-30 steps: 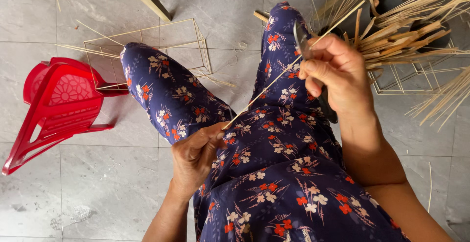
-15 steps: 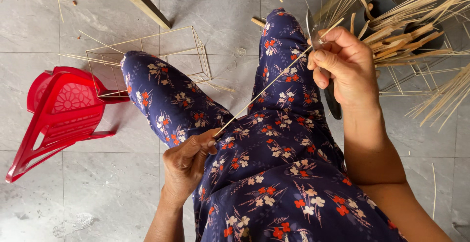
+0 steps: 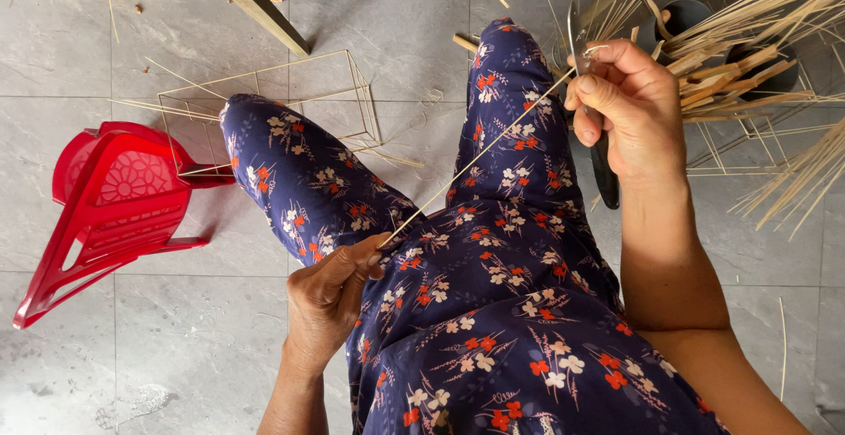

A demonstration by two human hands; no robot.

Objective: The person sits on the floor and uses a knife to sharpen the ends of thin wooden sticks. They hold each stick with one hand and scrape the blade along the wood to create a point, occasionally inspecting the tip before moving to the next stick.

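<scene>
Over the lap in flowered blue cloth [image 3: 493, 312], a thin bamboo strip [image 3: 475, 160] runs slantwise. The left hand [image 3: 330, 298] pinches its near end, fingers closed; the right hand [image 3: 629, 105], closed round a dark-handled knife [image 3: 600, 158], grips its far end. A red plastic chair [image 3: 106, 215] lies on the left.

thin pale bamboo strip [image 3: 475, 160] | taut, slanting across lap (ends pinched) | knife [image 3: 602, 160] upright

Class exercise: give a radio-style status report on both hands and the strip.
Left hand pinches the strip's lower end. Right hand grips its upper end plus a knife. Strip taut across the lap, nothing in the way.
</scene>
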